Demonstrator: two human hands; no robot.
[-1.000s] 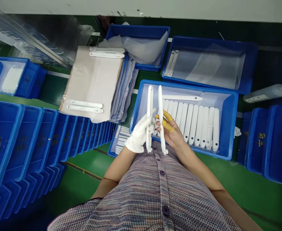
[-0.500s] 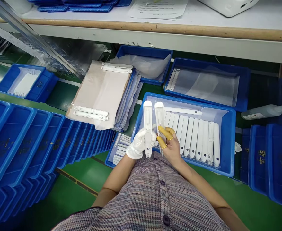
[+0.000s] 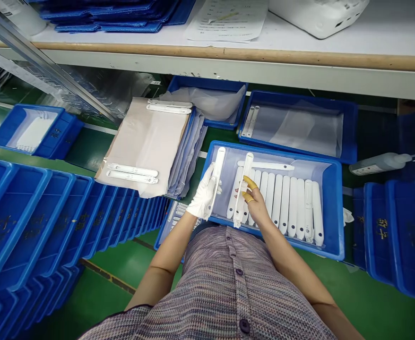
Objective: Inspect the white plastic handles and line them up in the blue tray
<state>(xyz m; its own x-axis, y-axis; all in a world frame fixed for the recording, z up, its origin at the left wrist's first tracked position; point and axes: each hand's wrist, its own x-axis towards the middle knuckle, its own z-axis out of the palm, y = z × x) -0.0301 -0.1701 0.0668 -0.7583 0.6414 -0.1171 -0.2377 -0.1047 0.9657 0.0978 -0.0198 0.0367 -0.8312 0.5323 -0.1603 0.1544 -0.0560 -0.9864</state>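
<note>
My left hand (image 3: 204, 196), in a white glove, is closed round a long white plastic strip (image 3: 217, 174) that stands tilted over the left end of a blue tray (image 3: 336, 208). Yellow finger cots cover some fingertips of my right hand (image 3: 255, 200). It grips a second white plastic piece (image 3: 242, 203) with a narrow channelled side, held above the tray. Below and to the right, a row of similar white strips (image 3: 283, 205) lies side by side on a clear sheet in the tray. One more strip (image 3: 269, 165) lies crosswise behind them.
Left of the tray, a stack of sheets (image 3: 143, 141) bears several white strips. Two more blue trays (image 3: 349, 127) stand behind, under the bench edge (image 3: 229, 56). Stacked blue bins (image 3: 33, 222) line the left side. A grey bottle (image 3: 381, 164) lies at the right.
My hands have moved apart, the left one leftward and the right one rightward over the tray. Both held strips have turned, so their ribbed inner sides no longer face me.
</note>
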